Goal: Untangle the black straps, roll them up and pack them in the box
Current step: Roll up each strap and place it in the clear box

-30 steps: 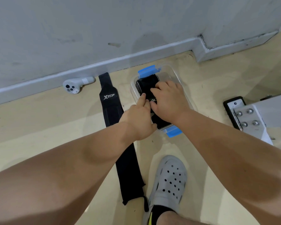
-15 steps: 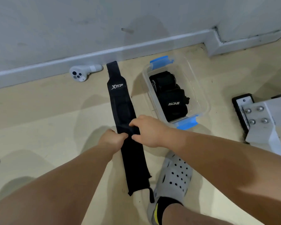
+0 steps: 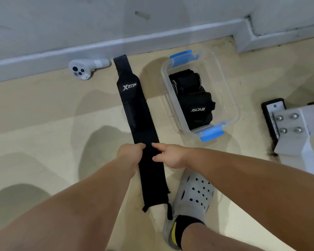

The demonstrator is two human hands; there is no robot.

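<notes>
A long black strap [image 3: 138, 113] with a white XTEP logo lies flat on the floor, running from the wall towards my foot. My left hand [image 3: 130, 154] pinches its left edge near the middle. From the other side, my right hand [image 3: 168, 155] rests its fingertips on the strap, with the fingers spread. To the right stands a clear plastic box [image 3: 230, 107] with blue clips. Inside it lie rolled black straps [image 3: 192, 98], one showing a white logo.
A white hand controller [image 3: 85, 67] lies by the grey skirting board, left of the strap's far end. A metal bracket with bolts [image 3: 290, 124] stands at the right. My foot in a grey perforated clog [image 3: 192, 200] is beside the strap's near end.
Both hands left the box, where they were pressing on the rolled straps, and came onto the middle of the flat strap. The view shifted slightly.
</notes>
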